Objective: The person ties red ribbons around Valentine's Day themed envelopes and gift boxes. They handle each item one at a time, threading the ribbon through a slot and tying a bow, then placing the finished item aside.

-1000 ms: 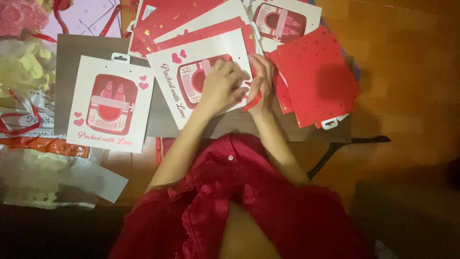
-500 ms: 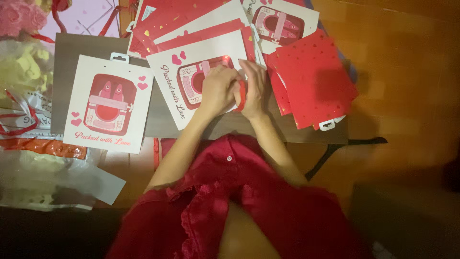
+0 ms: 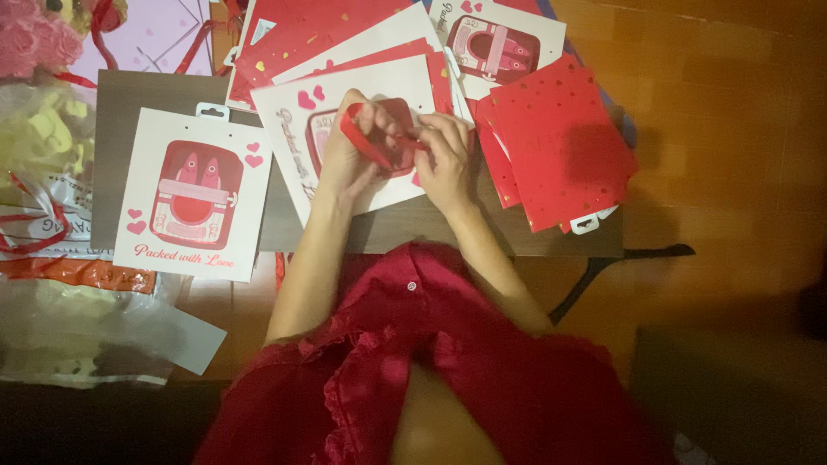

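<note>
1. A red ribbon (image 3: 372,138) sits pinched between both hands, over the red window of a white gift bag (image 3: 362,142) that lies flat at the middle of the desk (image 3: 284,215).
2. The left hand (image 3: 345,151) curls its fingers round the looped end of the ribbon; the right hand (image 3: 446,159) nips the other end between thumb and fingertips. Both hands are closed on it, and they hide most of the bag's printed window.
3. That bag is matte white card with pink hearts and a cursive line along one edge.
4. A second white gift bag (image 3: 194,194) of the same print lies well apart to the left, fully in view, with a white hang tab at its top.
5. Just beside the right hand lies a stack of red bags (image 3: 560,142), glossy, square-cornered and dotted with small gold hearts.
6. More red and white bags (image 3: 327,39) overlap in a fan behind the hands.
7. Crinkled clear plastic wrapping (image 3: 77,327) lies at the left edge, and a pink plush toy (image 3: 30,39) sits at the top left corner.
8. The desk top is dark, smooth wood; the floor (image 3: 724,129) to its right is warm orange board.
</note>
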